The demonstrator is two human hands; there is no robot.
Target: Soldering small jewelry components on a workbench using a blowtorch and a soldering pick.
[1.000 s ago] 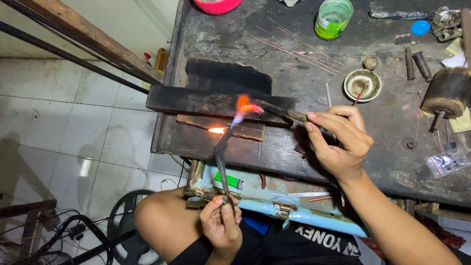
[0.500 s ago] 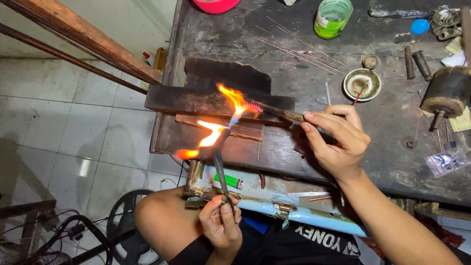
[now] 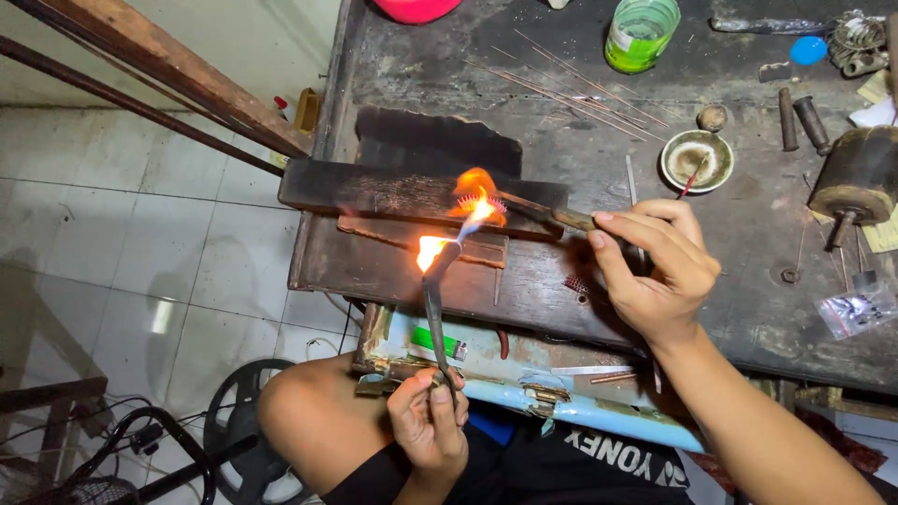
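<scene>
On bench, left hand (image 3: 428, 432) grips torch (image 3: 434, 309), right hand (image 3: 655, 271) grips tweezers (image 3: 552, 216), small bowl (image 3: 697, 161) holding paste

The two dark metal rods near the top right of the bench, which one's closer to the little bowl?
The shorter, upright rod on the left is closer to the bowl; the longer one lies tilted further right, towards the wooden cylinder.

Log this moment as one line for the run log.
left hand: holds torch, flame lit | right hand: holds tool | small glowing piece: in flame on charred block
</scene>
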